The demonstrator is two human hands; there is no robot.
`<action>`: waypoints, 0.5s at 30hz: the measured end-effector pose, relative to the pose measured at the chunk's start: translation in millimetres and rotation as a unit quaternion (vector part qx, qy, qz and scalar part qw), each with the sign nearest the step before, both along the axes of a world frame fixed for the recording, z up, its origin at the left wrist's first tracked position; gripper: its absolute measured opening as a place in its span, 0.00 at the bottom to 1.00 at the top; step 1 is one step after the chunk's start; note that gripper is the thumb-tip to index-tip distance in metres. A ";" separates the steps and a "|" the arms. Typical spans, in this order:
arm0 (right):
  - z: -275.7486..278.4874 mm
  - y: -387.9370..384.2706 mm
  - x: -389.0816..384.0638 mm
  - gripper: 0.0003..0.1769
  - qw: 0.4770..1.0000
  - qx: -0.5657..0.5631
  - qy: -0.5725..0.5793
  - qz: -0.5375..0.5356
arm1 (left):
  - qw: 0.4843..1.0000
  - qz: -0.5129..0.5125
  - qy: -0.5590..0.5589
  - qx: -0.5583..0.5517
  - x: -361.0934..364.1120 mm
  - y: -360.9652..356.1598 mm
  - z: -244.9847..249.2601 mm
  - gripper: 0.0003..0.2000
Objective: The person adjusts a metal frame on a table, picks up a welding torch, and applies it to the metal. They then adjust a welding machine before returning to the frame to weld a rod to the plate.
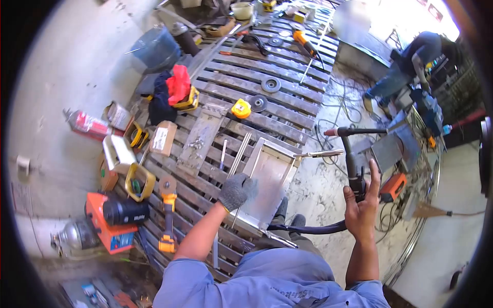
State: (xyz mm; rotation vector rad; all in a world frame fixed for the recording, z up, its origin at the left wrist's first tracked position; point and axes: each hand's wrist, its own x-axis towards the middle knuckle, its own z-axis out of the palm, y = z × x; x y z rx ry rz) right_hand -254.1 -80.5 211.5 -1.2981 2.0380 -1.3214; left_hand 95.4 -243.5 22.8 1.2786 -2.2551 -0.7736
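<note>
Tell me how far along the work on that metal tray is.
Done: the metal tray sits at the bench edge, and locking pliers seem clamped on its corner. In hand: the gloved left hand presses on it, the right hand holds the grinder clear of it. Left, probably: the grinding; no sparks or contact show.

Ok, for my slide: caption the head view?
Gloved left hand on a metal tray; right hand grips a power tool.

Blue short-sleeved work shirt, lettering across back collar; grey knit glove on left hand (236, 191); right hand (361, 211) bare.
</note>
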 end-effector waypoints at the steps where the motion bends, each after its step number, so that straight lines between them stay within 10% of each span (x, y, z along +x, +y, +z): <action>1: -13.8 -6.6 9.4 0.50 1.000 -0.024 0.009 -0.005 | 1.000 -0.011 0.006 -0.005 -1.0 -12.4 -13.4 0.14; 15: -221.1 -65.0 112.9 0.46 0.998 -0.029 -0.052 0.015 | 0.997 -0.073 -0.022 0.002 2.6 -45.1 -67.6 0.04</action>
